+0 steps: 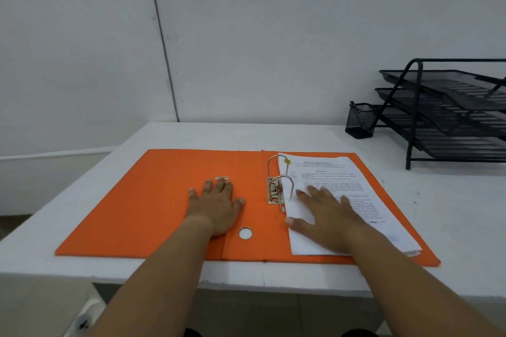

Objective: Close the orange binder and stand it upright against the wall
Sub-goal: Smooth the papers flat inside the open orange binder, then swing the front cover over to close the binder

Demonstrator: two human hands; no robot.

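The orange binder (pixel 137 208) lies open and flat on the white table (pixel 451 213), its near edge close to the table's front edge. Its metal ring mechanism (pixel 278 186) stands up in the middle, with a stack of printed paper sheets (pixel 336 180) on the right cover. My left hand (pixel 217 206) rests flat, fingers spread, on the left cover beside the spine. My right hand (pixel 325 212) lies flat on the paper, fingers apart, just right of the rings. The white wall (pixel 273 35) rises behind the table.
A black mesh three-tier letter tray (pixel 449 112) stands at the back right, with a small black mesh pen cup (pixel 360 120) beside it near the wall. A dark vertical seam (pixel 161 35) runs down the wall at the left.
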